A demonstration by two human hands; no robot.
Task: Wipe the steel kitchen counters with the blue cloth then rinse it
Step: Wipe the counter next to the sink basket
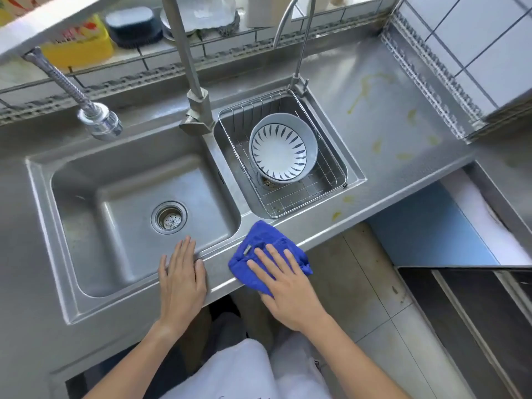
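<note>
Nearest the person, the right hand (288, 286) presses the blue cloth (260, 249) flat with straight, spread fingers on the front edge of the steel table (383, 90), while the left hand (181, 275) rests open on the sink rim (210, 256). Farther right, yellowish stains (362, 95) remain, so wiping looks barely begun and rinsing is still to come.

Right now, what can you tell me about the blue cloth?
The blue cloth is bright royal blue, soft-looking fabric, bunched and folded rather than spread flat. A small grey tag shows on top. It lies on the front rim of the steel counter, just below the small sink basin, with one corner hanging over the edge. The right hand presses flat on it, fingers straight.
</note>
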